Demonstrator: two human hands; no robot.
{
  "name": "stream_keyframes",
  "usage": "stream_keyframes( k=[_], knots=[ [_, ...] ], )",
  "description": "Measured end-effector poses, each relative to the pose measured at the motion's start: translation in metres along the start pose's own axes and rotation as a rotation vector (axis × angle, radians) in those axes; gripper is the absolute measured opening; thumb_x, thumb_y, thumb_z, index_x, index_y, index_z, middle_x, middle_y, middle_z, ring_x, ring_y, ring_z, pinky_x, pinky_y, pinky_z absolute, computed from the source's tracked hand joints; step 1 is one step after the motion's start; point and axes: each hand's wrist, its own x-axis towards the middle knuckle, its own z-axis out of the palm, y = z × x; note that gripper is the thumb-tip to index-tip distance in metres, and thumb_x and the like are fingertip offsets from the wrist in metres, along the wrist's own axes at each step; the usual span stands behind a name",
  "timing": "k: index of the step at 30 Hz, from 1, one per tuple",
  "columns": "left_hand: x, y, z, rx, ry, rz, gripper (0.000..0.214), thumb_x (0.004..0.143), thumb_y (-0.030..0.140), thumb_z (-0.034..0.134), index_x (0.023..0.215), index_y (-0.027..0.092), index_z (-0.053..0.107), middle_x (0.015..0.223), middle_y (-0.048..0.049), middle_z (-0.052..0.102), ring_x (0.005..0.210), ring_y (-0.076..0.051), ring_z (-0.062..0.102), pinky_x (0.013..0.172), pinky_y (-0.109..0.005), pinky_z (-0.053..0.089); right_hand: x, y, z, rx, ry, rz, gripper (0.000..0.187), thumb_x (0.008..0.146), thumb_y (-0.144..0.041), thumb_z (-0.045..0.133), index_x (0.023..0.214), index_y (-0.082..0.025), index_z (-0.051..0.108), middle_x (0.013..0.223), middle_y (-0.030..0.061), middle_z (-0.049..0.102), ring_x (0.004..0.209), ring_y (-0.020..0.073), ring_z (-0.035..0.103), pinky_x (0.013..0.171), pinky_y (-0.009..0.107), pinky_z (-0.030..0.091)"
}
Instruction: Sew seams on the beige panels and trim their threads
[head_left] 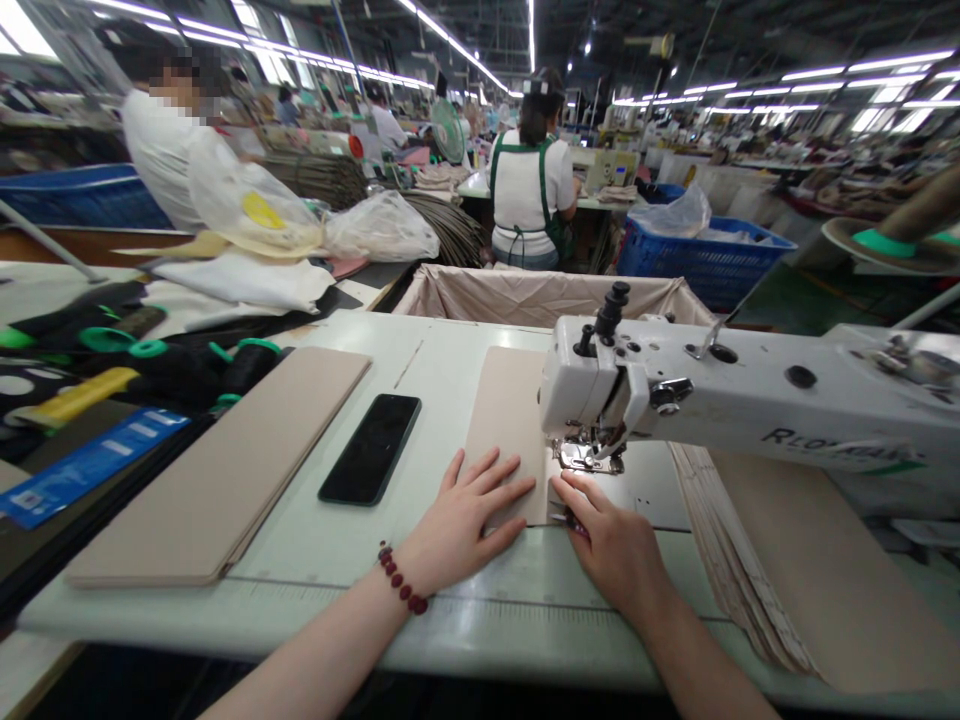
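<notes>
A beige fabric panel (510, 400) lies flat on the sewing machine table, its right edge at the presser foot (589, 458) of the white sewing machine (600, 375). My left hand (472, 515) rests flat on the panel with fingers spread. Close by the presser foot, my right hand (611, 535) has its index finger on the panel's right edge. Its other fingers curl around thread snips (566, 517), whose metal tips poke out to the left; most of them is hidden by the hand.
A stack of beige panels (247, 450) lies left, beside a black phone (371, 450). More panels (810, 560) are piled right, under the machine arm. Thread spools (251, 365) and a blue packet (90, 465) sit far left. Behind the table is a cloth-lined bin (480, 290); co-workers sit beyond.
</notes>
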Motion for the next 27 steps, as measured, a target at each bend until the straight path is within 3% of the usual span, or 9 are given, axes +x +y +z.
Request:
stream_keyframes(
  k=[27],
  knots=[
    [0.009, -0.003, 0.012, 0.113, 0.072, -0.043, 0.059, 0.097, 0.049, 0.040, 0.150, 0.030, 0.024, 0.154, -0.0037, 0.030, 0.143, -0.025, 0.023, 0.116, -0.050, 0.011, -0.001, 0.004, 0.007, 0.016, 0.013, -0.007, 0.061, 0.084, -0.010, 0.049, 0.140, -0.031, 0.041, 0.145, -0.0017, 0.044, 0.108, 0.0198, 0.062, 0.084, 0.031, 0.055]
  ],
)
